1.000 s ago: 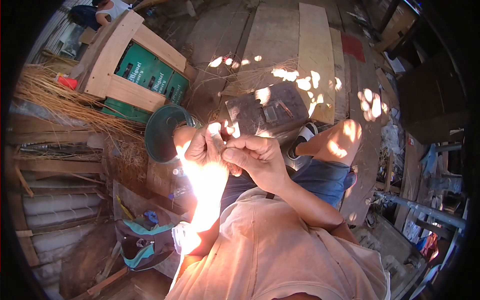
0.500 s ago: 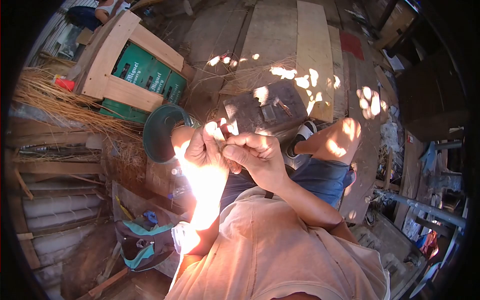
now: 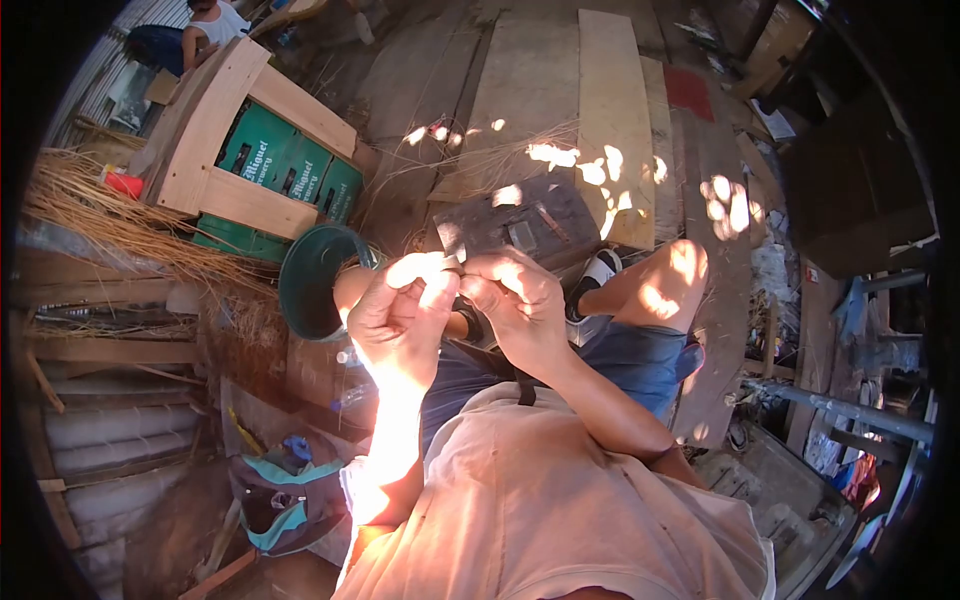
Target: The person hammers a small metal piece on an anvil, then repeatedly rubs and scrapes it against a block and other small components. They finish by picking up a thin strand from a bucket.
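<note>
In front of my lap, my left hand (image 3: 405, 315) and my right hand (image 3: 522, 308) meet with thumbs and fingertips pinched. Between the fingertips is a small brownish, curved piece (image 3: 453, 265); most of it is covered, so its kind does not show. Both hands seem to grip it. Strong sunlight washes out my left wrist. Beyond the hands lies a dark, worn wooden block (image 3: 560, 238) with small flat pieces on top. To the left of my left hand stands a green bucket (image 3: 300, 275).
Green crates (image 3: 265, 150) in a wooden frame stand at upper left, beside a heap of straw-like strands (image 3: 110, 225). A dark bag with teal trim (image 3: 285, 505) lies at lower left. Another person (image 3: 210, 25) is at the far upper left. Plywood sheets (image 3: 610, 90) cover the floor ahead.
My left hand has turned and opened its palm more toward view, and the fingertips now pinch the piece higher. The longer brown part below the hands no longer shows. The view has shifted slightly.
</note>
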The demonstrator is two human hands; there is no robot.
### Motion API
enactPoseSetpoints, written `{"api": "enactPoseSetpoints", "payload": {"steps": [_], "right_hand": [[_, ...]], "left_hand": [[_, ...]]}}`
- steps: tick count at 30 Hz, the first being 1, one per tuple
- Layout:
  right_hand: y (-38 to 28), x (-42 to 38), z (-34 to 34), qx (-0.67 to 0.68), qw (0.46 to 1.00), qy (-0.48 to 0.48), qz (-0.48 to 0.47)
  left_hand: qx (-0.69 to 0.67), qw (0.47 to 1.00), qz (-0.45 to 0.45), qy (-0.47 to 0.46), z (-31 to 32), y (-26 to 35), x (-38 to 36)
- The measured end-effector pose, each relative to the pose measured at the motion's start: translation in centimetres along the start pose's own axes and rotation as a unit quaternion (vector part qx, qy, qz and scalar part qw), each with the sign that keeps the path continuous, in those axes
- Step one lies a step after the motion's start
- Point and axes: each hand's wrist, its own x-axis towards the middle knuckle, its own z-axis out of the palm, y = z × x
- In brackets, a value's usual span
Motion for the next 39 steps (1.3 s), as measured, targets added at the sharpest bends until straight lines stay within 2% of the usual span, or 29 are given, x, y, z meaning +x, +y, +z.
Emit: {"api": "enactPoseSetpoints", "payload": {"steps": [1, 5, 7, 10, 12, 14, 16, 18, 22, 27, 28, 30, 32, 33, 36, 37, 39], "right_hand": [[0.1, 0.0, 0.0, -0.001, 1.000, 0.001, 0.000], [0.6, -0.2, 0.2, 0.033, 0.999, 0.000, 0.000], [0.9, -0.4, 0.2, 0.038, 0.999, -0.001, 0.004], [1.1, -0.7, 0.1, 0.022, 0.999, 0.001, -0.026], [0.6, -1.0, 0.0, 0.072, 0.996, -0.010, 0.059], [0.8, -1.2, -0.1, 0.085, 0.995, -0.002, 0.060], [0.9, -1.2, -0.3, 0.096, 0.994, 0.003, 0.060], [0.9, -1.4, -0.5, 0.113, 0.988, -0.005, 0.105], [1.5, -1.4, -1.0, 0.100, 0.990, -0.016, 0.096], [1.5, -1.2, -1.9, 0.090, 0.988, -0.017, 0.121], [1.9, -1.0, -2.3, 0.086, 0.988, -0.014, 0.125], [3.8, -1.0, -3.3, 0.022, 0.988, 0.019, 0.149], [6.7, -1.3, -5.8, 0.038, 0.985, 0.058, 0.155], [9.7, -1.6, -7.1, -0.022, 0.980, 0.091, 0.177], [14.4, -1.7, -9.4, -0.140, 0.961, 0.128, 0.204], [15.3, -1.8, -9.5, -0.145, 0.958, 0.129, 0.209], [16.4, -1.4, -8.8, -0.182, 0.963, 0.092, 0.179]], "left_hand": [[0.034, 0.999, 0.006, 0.012, -0.1, -0.2, 0.1], [0.016, 1.000, -0.016, 0.000, -0.2, 0.0, 0.2], [0.050, 0.997, -0.036, 0.036, 0.0, 0.0, 0.2], [0.010, 0.998, -0.053, 0.032, -0.6, -0.8, 0.2], [-0.007, 0.996, -0.075, 0.040, -0.6, -0.9, 0.5], [-0.023, 0.993, -0.102, 0.046, -0.5, -1.2, 0.6], [-0.074, 0.990, -0.102, 0.056, -0.6, -1.3, 0.7], [-0.080, 0.990, -0.109, 0.044, -0.3, -1.0, 0.8], [-0.048, 0.993, -0.102, 0.038, 0.2, -0.9, 0.8], [0.012, 0.998, -0.066, -0.021, 0.5, -2.4, 1.1], [0.008, 0.997, -0.071, -0.022, 0.4, -3.0, 1.3], [-0.111, 0.986, -0.127, 0.019, 0.1, -5.0, 1.7], [-0.027, 0.989, -0.144, 0.007, -0.9, -8.4, 2.5], [0.086, 0.986, -0.141, -0.037, -2.0, -11.2, 3.1], [0.345, 0.919, -0.129, -0.142, -2.6, -17.9, 3.1], [0.418, 0.882, -0.049, -0.212, -3.0, -19.1, 3.5], [0.463, 0.846, -0.013, -0.266, -2.4, -20.7, 3.8]]}}
